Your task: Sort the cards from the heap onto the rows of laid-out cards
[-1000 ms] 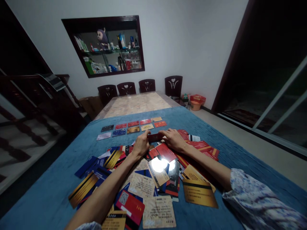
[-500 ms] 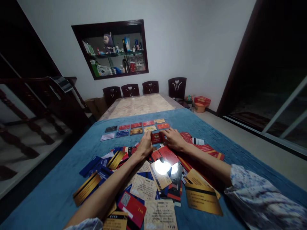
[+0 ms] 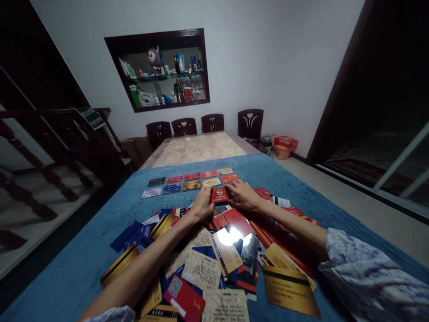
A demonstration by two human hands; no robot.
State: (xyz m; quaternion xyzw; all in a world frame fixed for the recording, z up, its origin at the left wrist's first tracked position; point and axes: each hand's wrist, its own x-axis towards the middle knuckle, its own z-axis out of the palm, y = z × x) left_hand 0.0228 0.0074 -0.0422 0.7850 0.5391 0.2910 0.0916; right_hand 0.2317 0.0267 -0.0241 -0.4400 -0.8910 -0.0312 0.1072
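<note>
Reaching forward over scattered glossy multicoloured cards (image 3: 203, 269), the left hand (image 3: 203, 205) and right hand (image 3: 244, 196) angle inward. Their bent fingers (image 3: 233, 188) pinch opposite ends of a red rectangular card (image 3: 219, 195), just short of two neat card rows (image 3: 191, 185) on the blue-cloth-covered table (image 3: 124, 203).

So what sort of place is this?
Probably a dining room in a home: dark dining chairs line the far end of a long table, a wall niche holds a plush toy, and a wooden banister stands at left.

Ten lined-up cards (image 3: 191, 185), two hands (image 3: 203, 204) (image 3: 245, 196), four chairs (image 3: 219, 121)
</note>
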